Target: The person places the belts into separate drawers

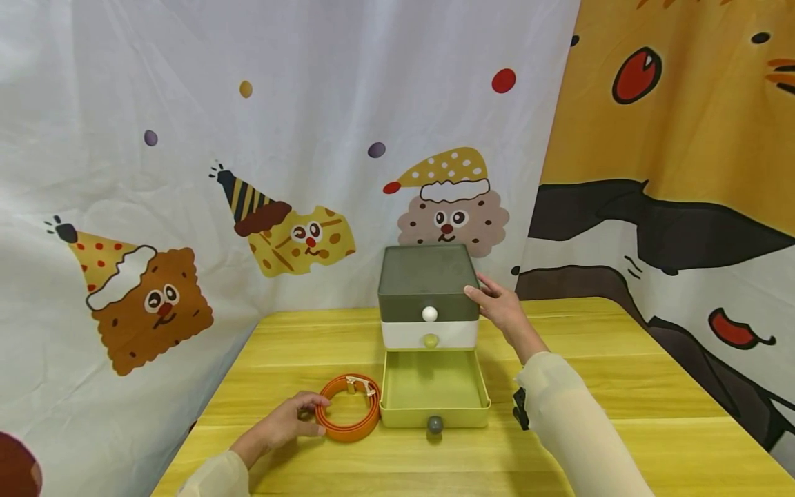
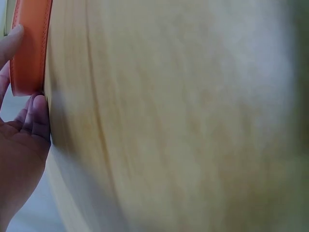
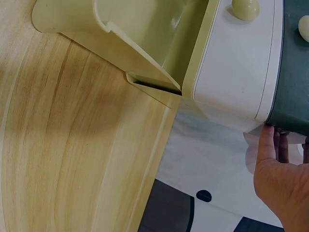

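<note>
A coiled orange belt (image 1: 350, 433) with a pale metal buckle lies on the table, beside a small stacked drawer unit (image 1: 428, 273). At the belt's left edge is my left hand (image 1: 284, 422), fingertips touching the outside and thumb apart from the fingers. In the left wrist view, the belt's stitched band (image 2: 28, 53) shows beside the fingertips. My right hand (image 1: 504, 307) rests against the right side of the unit's dark green top tier, its thumb near the front corner. The yellow-green bottom drawer (image 1: 462, 417) stands pulled out, its grey knob (image 1: 435, 425) facing me.
The unit's white middle tier (image 1: 404, 335) is closed. The wooden-patterned table (image 1: 621, 400) extends on both sides. Behind it hangs a printed white curtain (image 1: 310, 138), with a yellow-orange printed area (image 1: 702, 138) at right.
</note>
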Demonstrator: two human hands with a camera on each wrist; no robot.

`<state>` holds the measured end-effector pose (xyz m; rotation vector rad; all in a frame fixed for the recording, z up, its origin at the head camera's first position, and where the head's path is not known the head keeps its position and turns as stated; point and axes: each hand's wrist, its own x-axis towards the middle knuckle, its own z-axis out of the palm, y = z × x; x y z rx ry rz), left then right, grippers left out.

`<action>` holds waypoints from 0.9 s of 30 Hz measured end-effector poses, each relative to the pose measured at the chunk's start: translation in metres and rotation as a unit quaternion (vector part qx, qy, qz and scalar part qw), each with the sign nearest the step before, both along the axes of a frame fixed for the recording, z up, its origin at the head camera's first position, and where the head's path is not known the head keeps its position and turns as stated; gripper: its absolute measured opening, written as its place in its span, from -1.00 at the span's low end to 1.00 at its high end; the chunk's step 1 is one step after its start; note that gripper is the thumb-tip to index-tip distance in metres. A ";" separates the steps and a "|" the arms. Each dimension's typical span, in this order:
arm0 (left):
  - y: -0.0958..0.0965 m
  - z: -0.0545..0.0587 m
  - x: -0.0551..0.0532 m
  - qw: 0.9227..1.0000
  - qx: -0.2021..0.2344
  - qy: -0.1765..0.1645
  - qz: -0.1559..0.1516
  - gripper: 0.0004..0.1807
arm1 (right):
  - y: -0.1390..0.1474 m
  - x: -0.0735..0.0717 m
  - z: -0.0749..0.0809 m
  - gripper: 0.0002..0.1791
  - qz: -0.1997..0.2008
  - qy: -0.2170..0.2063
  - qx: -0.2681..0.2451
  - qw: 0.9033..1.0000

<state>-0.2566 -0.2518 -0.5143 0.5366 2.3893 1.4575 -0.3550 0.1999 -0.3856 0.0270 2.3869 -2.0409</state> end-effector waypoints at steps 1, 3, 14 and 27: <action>0.000 0.000 0.000 1.000 -0.002 0.004 -0.002 -0.50 | 0.000 0.000 0.000 -0.12 0.000 0.000 0.001 1.000; 0.000 -0.001 -0.001 1.000 -0.003 0.013 -0.004 -0.53 | 0.000 0.001 0.000 -0.13 0.000 0.000 0.002 1.000; 0.003 -0.003 0.000 0.999 0.004 0.043 0.021 -0.65 | 0.000 0.004 0.000 -0.15 0.008 0.012 0.002 1.000; 0.003 0.000 0.005 0.995 -0.006 0.049 0.091 -0.66 | 0.000 0.005 0.001 -0.17 0.011 0.009 0.007 1.000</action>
